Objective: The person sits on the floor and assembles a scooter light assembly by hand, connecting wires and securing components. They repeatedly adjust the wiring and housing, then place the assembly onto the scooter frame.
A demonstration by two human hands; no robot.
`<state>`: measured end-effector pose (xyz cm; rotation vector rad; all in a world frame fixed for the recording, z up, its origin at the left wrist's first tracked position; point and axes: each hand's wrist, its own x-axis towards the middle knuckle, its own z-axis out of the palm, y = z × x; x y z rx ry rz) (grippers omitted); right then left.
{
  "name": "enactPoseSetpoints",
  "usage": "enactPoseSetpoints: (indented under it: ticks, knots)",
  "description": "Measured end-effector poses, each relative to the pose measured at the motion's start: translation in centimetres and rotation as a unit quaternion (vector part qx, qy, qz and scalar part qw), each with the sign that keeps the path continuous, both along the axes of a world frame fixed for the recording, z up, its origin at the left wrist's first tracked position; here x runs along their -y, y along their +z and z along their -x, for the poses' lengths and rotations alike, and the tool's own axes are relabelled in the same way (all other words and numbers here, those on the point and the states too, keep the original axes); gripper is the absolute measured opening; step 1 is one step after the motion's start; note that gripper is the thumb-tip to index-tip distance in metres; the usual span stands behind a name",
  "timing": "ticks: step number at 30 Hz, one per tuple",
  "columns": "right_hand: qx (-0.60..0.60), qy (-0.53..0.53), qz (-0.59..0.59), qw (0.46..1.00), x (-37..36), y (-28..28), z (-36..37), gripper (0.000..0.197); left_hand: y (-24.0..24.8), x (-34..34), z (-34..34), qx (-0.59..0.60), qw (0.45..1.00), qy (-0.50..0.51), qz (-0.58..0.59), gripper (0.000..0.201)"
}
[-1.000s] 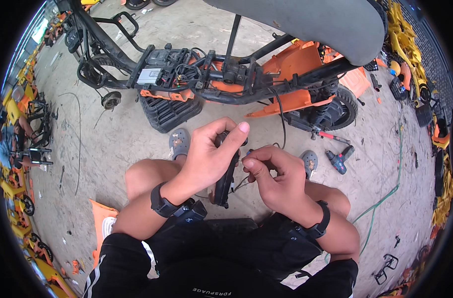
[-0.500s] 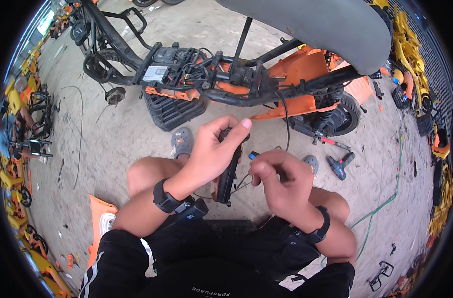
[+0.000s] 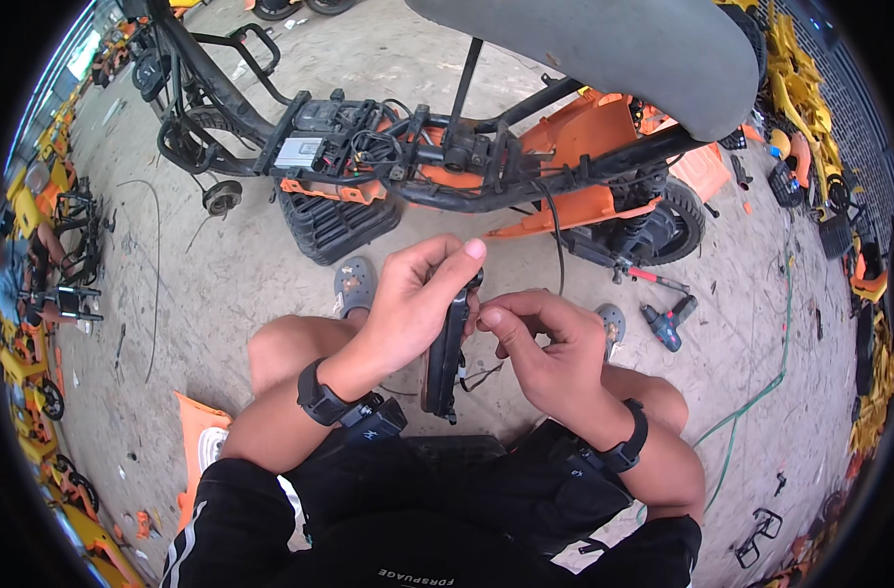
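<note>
In front of my lap, my left hand (image 3: 417,299) is wrapped round a long, narrow black part (image 3: 443,363), held upright with its lower end hanging below the fingers. A thin dark wire (image 3: 483,376) loops out from that part's right side. My right hand (image 3: 553,343) is closed in a pinch, thumb against forefinger, with its fingertips at the part's right edge. What the pinch holds, if anything, is too small to tell. Beyond both hands stands a stripped scooter frame (image 3: 466,186) with exposed wiring, orange panels and a grey seat (image 3: 613,49).
A cordless drill (image 3: 668,321) and a red-handled tool (image 3: 659,280) lie on the concrete to the right. A green hose (image 3: 746,407) runs along the floor. Yellow and orange body panels (image 3: 804,98) line both sides. At the far left, another person (image 3: 47,250) is partly visible.
My right hand has moved a little left, its fingertips now at the black part. The blue piece seen by those fingers is no longer visible. The view has shifted slightly.
</note>
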<state>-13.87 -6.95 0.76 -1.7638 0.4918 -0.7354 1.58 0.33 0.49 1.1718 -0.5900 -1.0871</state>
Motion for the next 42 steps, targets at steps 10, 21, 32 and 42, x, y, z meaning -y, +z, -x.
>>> enactPoseSetpoints:
  ticks: [10,21,32,42]
  knots:
    - [-0.002,0.063,-0.195,0.979,0.2,-0.1,-0.2,0.017,-0.1,-0.1,-0.3,0.027,1.000,-0.002,0.002,0.038]
    - [-0.029,0.129,-0.288,0.948,1.2,0.1,-0.1,0.022,0.1,-0.4,0.1,0.007,1.000,-0.018,0.019,0.035]
    - [-0.051,0.150,-0.352,0.923,1.2,1.0,0.1,0.022,-1.0,-0.2,-0.1,0.106,0.993,-0.003,0.060,0.033]
    - [-0.030,0.050,-0.138,0.989,0.3,0.7,0.4,0.015,0.0,-0.4,0.1,0.023,0.999,-0.023,0.032,0.033]
